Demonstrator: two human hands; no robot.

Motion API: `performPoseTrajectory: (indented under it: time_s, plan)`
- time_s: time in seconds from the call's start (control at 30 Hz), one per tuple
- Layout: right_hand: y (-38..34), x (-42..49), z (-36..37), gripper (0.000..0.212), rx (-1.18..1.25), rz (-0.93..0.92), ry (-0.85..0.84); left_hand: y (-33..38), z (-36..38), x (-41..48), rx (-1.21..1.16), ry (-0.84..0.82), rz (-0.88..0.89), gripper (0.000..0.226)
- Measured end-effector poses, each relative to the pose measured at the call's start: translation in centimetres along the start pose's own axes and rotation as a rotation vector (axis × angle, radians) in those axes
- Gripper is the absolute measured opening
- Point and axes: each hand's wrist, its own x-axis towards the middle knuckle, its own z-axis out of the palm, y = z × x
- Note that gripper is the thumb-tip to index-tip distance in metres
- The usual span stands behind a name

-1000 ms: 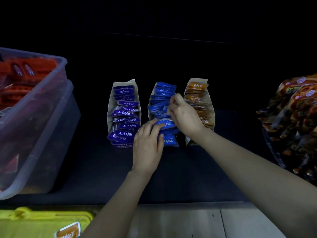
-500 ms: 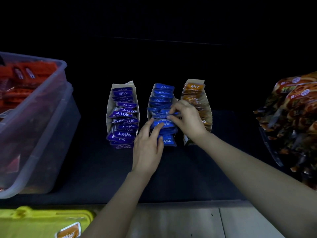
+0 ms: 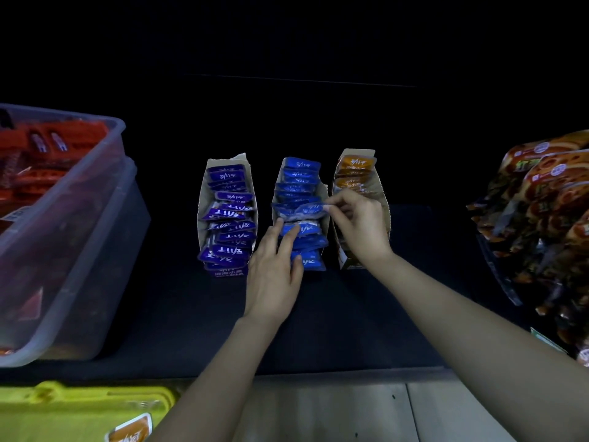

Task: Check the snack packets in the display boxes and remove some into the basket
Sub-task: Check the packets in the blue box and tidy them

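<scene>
Three cardboard display boxes stand side by side on a dark shelf: a purple-packet box (image 3: pixel 204 199), a blue-packet box (image 3: pixel 323 193) and an orange-packet box (image 3: pixel 357 154). My right hand (image 3: pixel 360 224) pinches one blue packet (image 3: pixel 302 210) by its edge and lifts it partly out of the middle row. My left hand (image 3: pixel 274 272) lies with straight fingers on the blue packets (image 3: pixel 306 231) at the front of that box. A yellow basket (image 3: pixel 79 406) sits at the bottom left with an orange packet (image 3: pixel 130 430) in it.
Stacked clear plastic tubs (image 3: pixel 95 193) with red packets fill the left side. Hanging brown snack bags (image 3: pixel 548 224) crowd the right edge. A pale floor strip (image 3: pixel 334 409) runs below the shelf front.
My right hand has pulled one blue packet up and sideways from the middle box. My left hand stayed on the front blue packets, fingers shifted slightly.
</scene>
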Motion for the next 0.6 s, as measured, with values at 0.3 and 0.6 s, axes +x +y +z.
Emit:
performPoseTrajectory:
  time_s: [0.3,0.6]
  plan:
    - [-2.4,-1.6,-2.4,0.002,0.317,0.120,0.009,1.7,-0.9,-0.5,0.005,0.111,0.052,0.058]
    - [-6.7,-1.5,-4.6,0.013,0.803,0.349,0.022,4.9,-2.3,-0.3,-0.150,0.279,0.101,0.065]
